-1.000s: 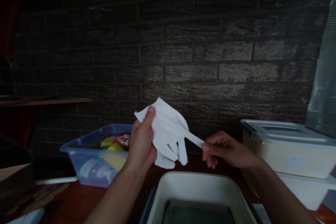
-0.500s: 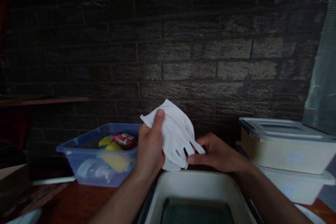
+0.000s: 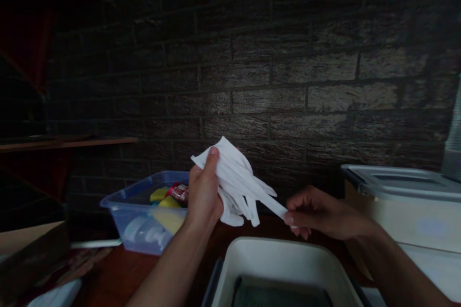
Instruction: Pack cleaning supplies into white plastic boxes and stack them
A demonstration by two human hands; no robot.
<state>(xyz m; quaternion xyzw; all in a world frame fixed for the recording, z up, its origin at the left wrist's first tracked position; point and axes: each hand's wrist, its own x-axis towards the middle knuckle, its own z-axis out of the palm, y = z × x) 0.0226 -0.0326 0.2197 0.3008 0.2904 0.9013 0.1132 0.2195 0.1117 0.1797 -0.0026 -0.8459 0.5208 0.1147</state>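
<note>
White fabric gloves, seemingly a pair laid together, are held up in front of the brick wall. My left hand grips them near the cuff, thumb on top. With thumb and fingers closed, my right hand pinches the tip of one glove finger and stretches it out to the right. The other glove fingers hang loose between my hands. Below them stands an open white bin with something dark green and textured inside.
To the left, a clear bluish tub holds yellow items, a red-wrapped item and white bottles. Stacked lidded boxes stand at the right. A cardboard box and a wooden shelf are at far left.
My right hand has moved right, drawing one glove finger out straight. My left hand keeps its hold on the cuff. The view has turned slightly left.
</note>
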